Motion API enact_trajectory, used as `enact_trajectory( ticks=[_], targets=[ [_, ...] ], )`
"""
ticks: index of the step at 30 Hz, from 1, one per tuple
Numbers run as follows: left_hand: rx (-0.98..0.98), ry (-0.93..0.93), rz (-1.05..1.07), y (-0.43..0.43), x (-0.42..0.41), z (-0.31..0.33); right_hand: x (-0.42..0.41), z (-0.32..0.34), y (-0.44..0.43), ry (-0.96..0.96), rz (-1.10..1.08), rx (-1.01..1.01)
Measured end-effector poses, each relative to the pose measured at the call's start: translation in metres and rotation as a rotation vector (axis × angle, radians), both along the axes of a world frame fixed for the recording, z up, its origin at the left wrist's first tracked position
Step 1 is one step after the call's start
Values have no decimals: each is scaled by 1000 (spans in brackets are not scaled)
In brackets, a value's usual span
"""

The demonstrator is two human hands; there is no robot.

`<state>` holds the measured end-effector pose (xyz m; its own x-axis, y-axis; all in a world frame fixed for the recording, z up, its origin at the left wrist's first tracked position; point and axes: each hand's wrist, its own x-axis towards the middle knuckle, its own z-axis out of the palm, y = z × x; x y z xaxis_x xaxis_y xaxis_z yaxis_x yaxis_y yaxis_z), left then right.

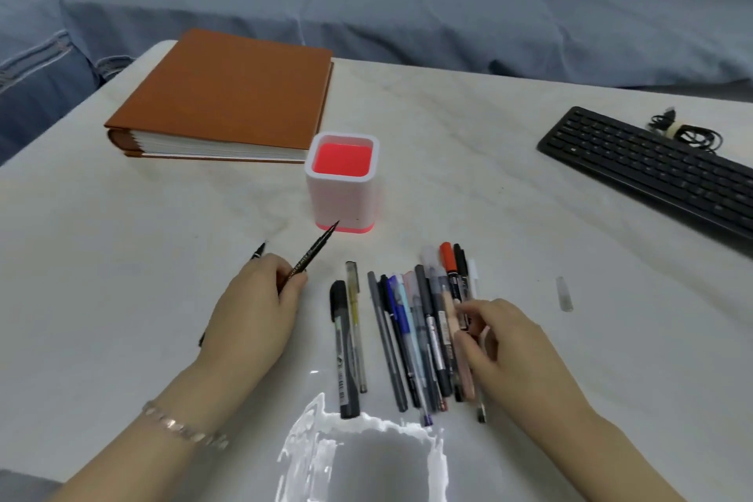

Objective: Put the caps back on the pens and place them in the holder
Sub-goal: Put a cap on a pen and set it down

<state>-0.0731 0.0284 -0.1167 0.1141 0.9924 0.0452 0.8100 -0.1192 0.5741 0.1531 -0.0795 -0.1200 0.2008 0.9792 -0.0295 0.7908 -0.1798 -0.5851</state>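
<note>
— How were your hands placed?

— Your left hand [254, 306] lay knuckles-up on the bench [468, 159], fingers clamped on a thin black pen [311, 253] whose bare tip pointed up toward the holder [342, 192]. A second dark pen [258, 251] stuck out behind that hand. Your right hand [513, 350] rested on the right edge of the pile of pens [411, 334], fingers curled among them; whether it gripped one, I could not tell.

— And around them?

— The sofa [407, 20] ran behind the bench. An orange album [228, 98] sat far left, just beside the holder; a black keyboard [648, 167] lay far right. The white holder, red inside, stood upright beyond the pens. A clear cap [564, 293] lay alone, right of the pile.
</note>
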Motion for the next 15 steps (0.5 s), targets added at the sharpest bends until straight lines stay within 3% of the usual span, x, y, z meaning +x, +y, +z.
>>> enact_trajectory(
  ticks=[5,10,15],
  targets=[
    [-103,-194,-189,-30,33,18,43,-3,-20,-30,-160,-27],
    [-170,-255,-290,-46,54,24,66,-7,-22,-8,-356,-142],
    [-209,-277,-304,-54,61,24,62,-17,-17,-65,-357,-225]
  ],
)
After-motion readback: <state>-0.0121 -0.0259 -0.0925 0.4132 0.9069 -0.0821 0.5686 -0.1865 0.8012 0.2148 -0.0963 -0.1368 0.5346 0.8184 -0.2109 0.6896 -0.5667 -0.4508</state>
